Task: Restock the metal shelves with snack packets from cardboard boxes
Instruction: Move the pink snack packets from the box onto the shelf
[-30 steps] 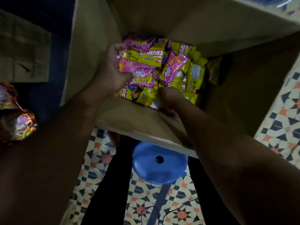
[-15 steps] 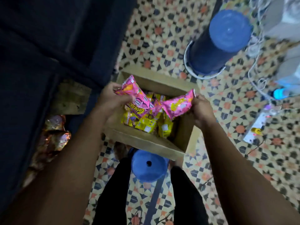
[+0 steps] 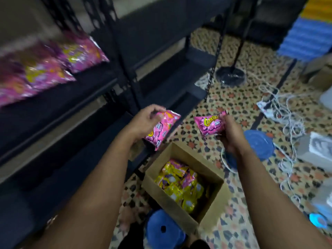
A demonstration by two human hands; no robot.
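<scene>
Patterned tiled floor (image 3: 239, 103) bears cardboard box (image 3: 212, 200), beside metal shelves (image 3: 125, 56).

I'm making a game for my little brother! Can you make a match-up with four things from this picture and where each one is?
Things:
1. cardboard box
2. pink packet with the yellow word
3. pink packets in a blurry row
4. blue stool

Places:
A. on the metal shelf
B. in the grip of the right hand
C. on the tiled floor, open, with yellow packets inside
D. behind the right wrist, on the floor

Pairs: 1-C, 2-B, 3-A, 4-D
</scene>
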